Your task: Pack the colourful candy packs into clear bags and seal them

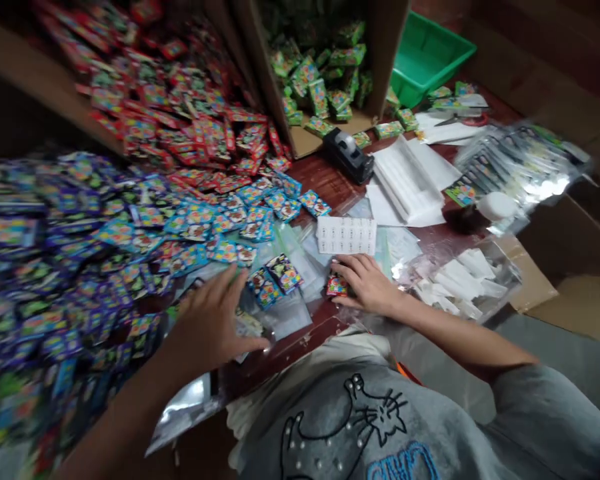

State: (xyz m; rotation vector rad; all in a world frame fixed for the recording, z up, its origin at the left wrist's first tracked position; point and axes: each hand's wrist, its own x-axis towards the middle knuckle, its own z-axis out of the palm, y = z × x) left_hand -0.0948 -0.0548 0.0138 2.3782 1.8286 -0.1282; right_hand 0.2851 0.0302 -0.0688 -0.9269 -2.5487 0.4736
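My left hand (211, 322) lies with fingers spread over clear plastic bags (285, 313) on the dark wooden table, at the edge of a big heap of blue packets (80, 247). Two blue packets (275, 277) lie just to its right. My right hand (365, 283) rests flat on the table, its fingers on a small red packet (337, 285). A white sheet of small labels (347, 235) lies just beyond that hand.
Red packets (180, 107) fill the back left; a cardboard box (325, 67) holds green packets. A black tape dispenser (349, 153), white paper stacks (405, 180), a green tray (427, 57), shiny filled bags (520, 160) and a bag of white slips (460, 280) stand to the right.
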